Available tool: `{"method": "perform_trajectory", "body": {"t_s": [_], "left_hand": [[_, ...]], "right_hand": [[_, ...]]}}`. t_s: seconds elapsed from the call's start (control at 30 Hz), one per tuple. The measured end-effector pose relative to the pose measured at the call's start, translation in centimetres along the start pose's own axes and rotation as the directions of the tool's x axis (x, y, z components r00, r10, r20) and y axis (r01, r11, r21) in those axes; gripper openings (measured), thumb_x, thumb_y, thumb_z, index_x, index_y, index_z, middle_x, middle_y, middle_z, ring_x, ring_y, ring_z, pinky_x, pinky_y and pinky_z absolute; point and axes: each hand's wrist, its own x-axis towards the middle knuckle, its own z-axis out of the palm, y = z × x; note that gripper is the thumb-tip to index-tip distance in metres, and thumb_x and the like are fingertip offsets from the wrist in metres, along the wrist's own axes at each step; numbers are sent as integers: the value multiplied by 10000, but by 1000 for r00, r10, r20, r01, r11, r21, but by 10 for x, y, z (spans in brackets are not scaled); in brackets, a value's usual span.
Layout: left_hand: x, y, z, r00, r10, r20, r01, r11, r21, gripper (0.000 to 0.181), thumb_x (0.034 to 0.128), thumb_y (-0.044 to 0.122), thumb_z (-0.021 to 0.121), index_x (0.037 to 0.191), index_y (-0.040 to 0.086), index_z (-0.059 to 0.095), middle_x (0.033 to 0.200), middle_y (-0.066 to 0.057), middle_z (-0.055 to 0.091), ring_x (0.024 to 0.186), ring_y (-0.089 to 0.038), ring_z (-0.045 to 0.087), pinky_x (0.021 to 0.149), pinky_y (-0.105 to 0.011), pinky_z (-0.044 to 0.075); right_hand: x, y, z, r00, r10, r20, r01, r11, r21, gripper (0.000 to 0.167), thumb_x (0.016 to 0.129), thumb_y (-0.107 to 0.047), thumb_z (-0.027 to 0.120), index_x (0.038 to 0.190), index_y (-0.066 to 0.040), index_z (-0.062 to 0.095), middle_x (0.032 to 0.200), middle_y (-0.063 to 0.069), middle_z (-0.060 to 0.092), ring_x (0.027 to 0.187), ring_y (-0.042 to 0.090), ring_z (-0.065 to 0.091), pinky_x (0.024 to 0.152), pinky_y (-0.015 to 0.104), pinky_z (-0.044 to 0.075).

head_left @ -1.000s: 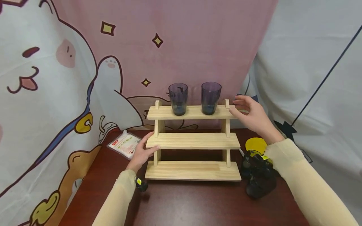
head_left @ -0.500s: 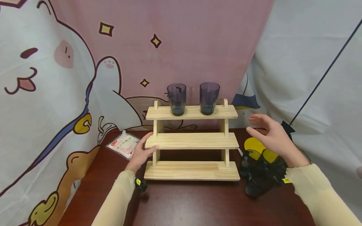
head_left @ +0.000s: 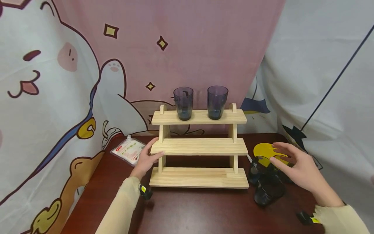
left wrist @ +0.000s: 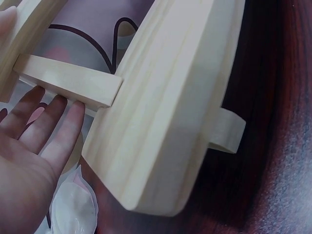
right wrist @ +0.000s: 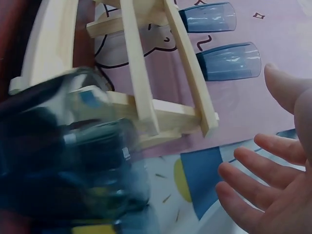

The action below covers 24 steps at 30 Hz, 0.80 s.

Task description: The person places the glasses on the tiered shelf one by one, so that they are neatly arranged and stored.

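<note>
A three-tier wooden display rack [head_left: 201, 147] stands on the dark red table. My left hand [head_left: 146, 159] holds the left end of its middle shelf, thumb on the front edge; in the left wrist view, fingertips [left wrist: 74, 114] touch an upright. Two tinted glasses stand on the top shelf, a left glass [head_left: 184, 105] and a right glass [head_left: 217, 104]. My right hand [head_left: 301, 167] hovers over several dark glasses [head_left: 267, 191] clustered right of the rack, partly hiding them. Its fingers are spread and loosely bent, holding nothing, as the right wrist view confirms.
A yellow round object [head_left: 261, 150] lies behind the dark glasses. A flat white pouch [head_left: 130, 151] with a spout lies left of the rack. Printed fabric [head_left: 219, 42] hangs close behind the table and along both sides.
My right hand has moved from the right end of the top shelf, rightward and down to the dark glasses. My left hand stays on the middle shelf; the two glasses on top have not moved.
</note>
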Motion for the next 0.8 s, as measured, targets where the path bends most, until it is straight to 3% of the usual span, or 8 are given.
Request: {"method": "perform_trajectory", "body": {"t_s": [0.33,0.53,0.8], "left_hand": [[2,-4,-2,1000,1,7,-1,1000,-17,751,933,218,834,1576,365,477,1476,-146,563,1158,-293,665,916,-494,599],[2,-4,-2,1000,-3,5,3,1000,-20,762,929,208,837,1583,344,471,1491,-143,555,1171,-305,658,913,-496,601],[3,-5,-2,1000,-2,17,2,1000,-15,780,930,236,837,1601,317,448,1499,-142,549,1176,-306,654,915,-501,598]], "right_hand": [[-47,12,6,997,74,-16,-74,997,-5,524,921,-212,845,1374,-52,636,1250,202,697,1057,-253,478,780,5,452],[-68,24,11,988,151,1,-151,988,33,530,930,-220,837,1394,-80,621,1242,-6,662,1044,-248,510,748,42,498],[-88,32,22,966,254,36,-255,967,20,684,911,-310,855,1469,-59,549,1373,218,622,1060,-280,396,754,14,449]]}}
